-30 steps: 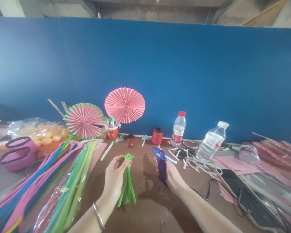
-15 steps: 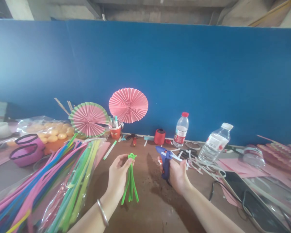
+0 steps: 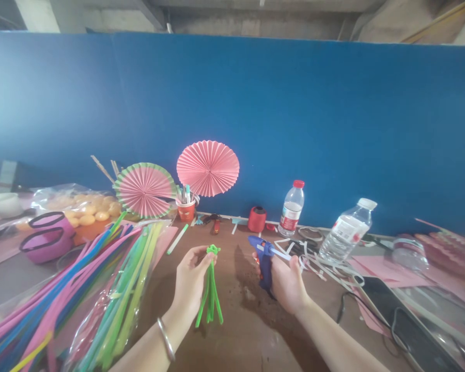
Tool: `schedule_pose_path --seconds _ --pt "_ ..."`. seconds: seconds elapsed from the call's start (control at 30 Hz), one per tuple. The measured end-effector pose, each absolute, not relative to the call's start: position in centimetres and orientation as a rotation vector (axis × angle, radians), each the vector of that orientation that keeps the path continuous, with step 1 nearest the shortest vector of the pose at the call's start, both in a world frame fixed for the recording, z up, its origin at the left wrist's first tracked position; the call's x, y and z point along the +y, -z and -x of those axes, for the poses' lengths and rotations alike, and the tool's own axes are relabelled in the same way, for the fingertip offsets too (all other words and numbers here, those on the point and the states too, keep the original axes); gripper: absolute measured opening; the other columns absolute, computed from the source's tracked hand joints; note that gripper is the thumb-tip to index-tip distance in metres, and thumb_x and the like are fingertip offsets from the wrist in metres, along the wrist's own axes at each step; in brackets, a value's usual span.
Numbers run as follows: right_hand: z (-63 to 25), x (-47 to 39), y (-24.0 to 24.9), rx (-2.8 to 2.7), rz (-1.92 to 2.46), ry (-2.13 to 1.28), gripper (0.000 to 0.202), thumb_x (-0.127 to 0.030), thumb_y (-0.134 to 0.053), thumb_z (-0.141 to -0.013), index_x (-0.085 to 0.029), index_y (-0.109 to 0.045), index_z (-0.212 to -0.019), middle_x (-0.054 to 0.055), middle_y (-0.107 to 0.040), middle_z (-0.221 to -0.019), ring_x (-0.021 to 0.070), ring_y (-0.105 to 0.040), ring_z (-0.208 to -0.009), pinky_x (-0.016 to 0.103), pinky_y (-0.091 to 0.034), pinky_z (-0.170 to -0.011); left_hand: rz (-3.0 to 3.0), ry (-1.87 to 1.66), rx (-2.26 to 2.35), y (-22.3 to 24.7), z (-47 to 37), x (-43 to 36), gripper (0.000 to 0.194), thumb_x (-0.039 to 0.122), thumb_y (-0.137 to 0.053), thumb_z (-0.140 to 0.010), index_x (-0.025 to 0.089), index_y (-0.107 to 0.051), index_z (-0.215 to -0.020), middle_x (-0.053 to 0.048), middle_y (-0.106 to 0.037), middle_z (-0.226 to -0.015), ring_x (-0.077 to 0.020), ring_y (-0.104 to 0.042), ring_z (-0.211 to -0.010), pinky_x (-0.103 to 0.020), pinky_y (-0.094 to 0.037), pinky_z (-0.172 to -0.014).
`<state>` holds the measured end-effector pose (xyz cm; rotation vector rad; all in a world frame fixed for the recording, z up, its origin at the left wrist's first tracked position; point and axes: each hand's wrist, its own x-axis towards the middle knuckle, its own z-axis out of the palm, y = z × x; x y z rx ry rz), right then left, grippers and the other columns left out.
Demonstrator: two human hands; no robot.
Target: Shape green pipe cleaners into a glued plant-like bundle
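Between thumb and fingers, my left hand pinches a small bundle of green pipe cleaners. Their tops are twisted into a little knot, and several loose ends hang down. To the right, my right hand is wrapped round the handle of a blue hot glue gun. Its nozzle points left toward the green bundle, some distance away from it. A white glue stick sticks out of the gun's back. Both hands are held above the brown table.
Bagged colourful pipe cleaners lie at left, near a purple item. Behind stand paper fans, a pen cup and a red spool. At right are water bottles, white strips, a cable and a phone.
The whole view has shifted slightly, with things appearing a little further right. Both hands keep their holds and barely move relative to each other.
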<state>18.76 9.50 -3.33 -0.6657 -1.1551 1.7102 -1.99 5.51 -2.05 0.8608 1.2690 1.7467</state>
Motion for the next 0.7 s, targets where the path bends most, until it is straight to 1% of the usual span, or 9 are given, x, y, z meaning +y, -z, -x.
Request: schedule_pose_path --seconds 0.17,0.4,0.7 --pt "-18.81 9.48 3.27 -1.153 0.679 -1.706 0.078 -0.080 -0.022 -0.067 -0.018 -0.060 -0.094 0.009 -0.059 -0.083 0.0202 -0.050 -0.066 0.032 -0.040 -0.059 -0.837 -1.750 1.257 2.02 1.90 5.48 0.029 0.029 -0.070 -0.064 0.013 -0.062 -0.086 -0.008 -0.068 -0.081 -0.0184 -0.063 -0.077 -0.032 -0.047 -0.075" --pt "-18.78 9.42 3.23 -1.165 0.671 -1.688 0.078 -0.079 -0.020 -0.069 -0.016 -0.059 -0.094 0.010 -0.058 -0.086 0.0202 -0.050 -0.067 0.030 -0.040 -0.058 -0.855 -1.737 1.270 2.01 1.90 5.42 0.027 0.029 -0.069 -0.065 0.014 -0.062 -0.086 -0.007 -0.068 -0.080 -0.0182 -0.063 -0.077 -0.032 -0.047 -0.075" --pt "-19.00 9.61 3.90 -1.183 0.676 -1.670 0.079 -0.076 -0.015 -0.072 -0.015 -0.057 -0.098 0.008 -0.056 -0.075 0.0191 -0.049 -0.063 0.030 -0.038 -0.057 -0.817 -1.759 1.247 1.96 1.83 5.50 0.028 0.028 -0.071 -0.063 0.014 -0.062 -0.085 -0.007 -0.069 -0.079 -0.0179 -0.063 -0.075 -0.031 -0.047 -0.074"
